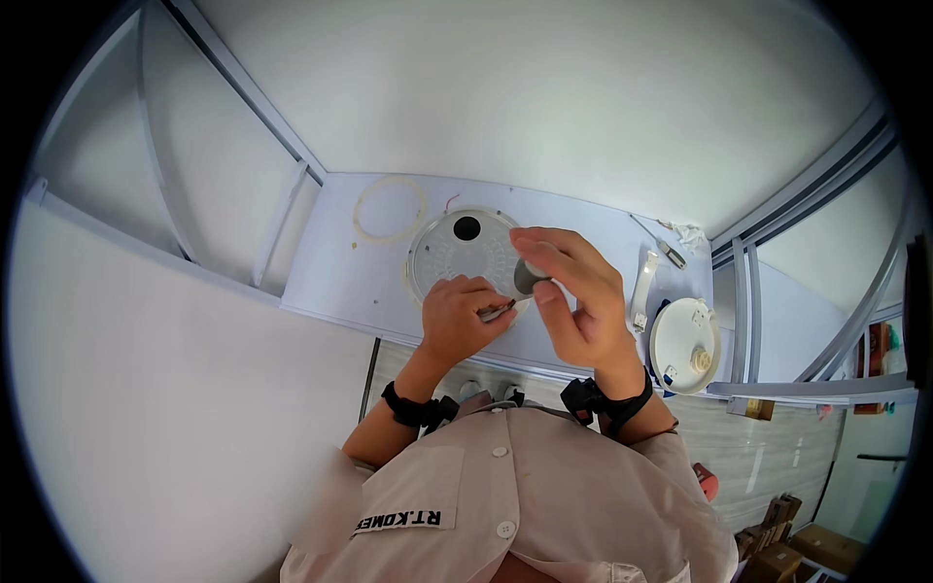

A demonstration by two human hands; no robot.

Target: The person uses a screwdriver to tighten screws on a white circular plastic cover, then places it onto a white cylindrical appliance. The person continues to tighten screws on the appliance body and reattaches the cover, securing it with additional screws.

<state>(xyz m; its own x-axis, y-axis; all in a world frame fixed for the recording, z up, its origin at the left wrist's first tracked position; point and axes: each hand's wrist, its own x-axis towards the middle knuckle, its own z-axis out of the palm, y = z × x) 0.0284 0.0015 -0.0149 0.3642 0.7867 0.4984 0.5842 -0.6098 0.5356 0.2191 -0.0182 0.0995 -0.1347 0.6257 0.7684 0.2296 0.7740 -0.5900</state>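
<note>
- Pinching a grey-faced round piece [530, 279] between thumb and fingers, the right hand [575, 301] has a clamped grip, just right of the left one.
- Left hand [455, 319] is curled shut around a small metallic piece [498, 311]. Mostly hidden by the fingers, so can't tell exactly what it is.
- Both held pieces are over the near right part of a pale round disc [447, 257] on the table [330, 243]. Can't tell if either touches it.
- Disc has a black circle [466, 228] near its far edge, with a bit of red wire [452, 201] just beyond.
- Far left: a thin cream ring [362, 220], lying flat.
- Over on the right: a screwdriver [671, 254] at the far side, then a white strip [643, 291], then a round white housing [677, 335] nearest.
</note>
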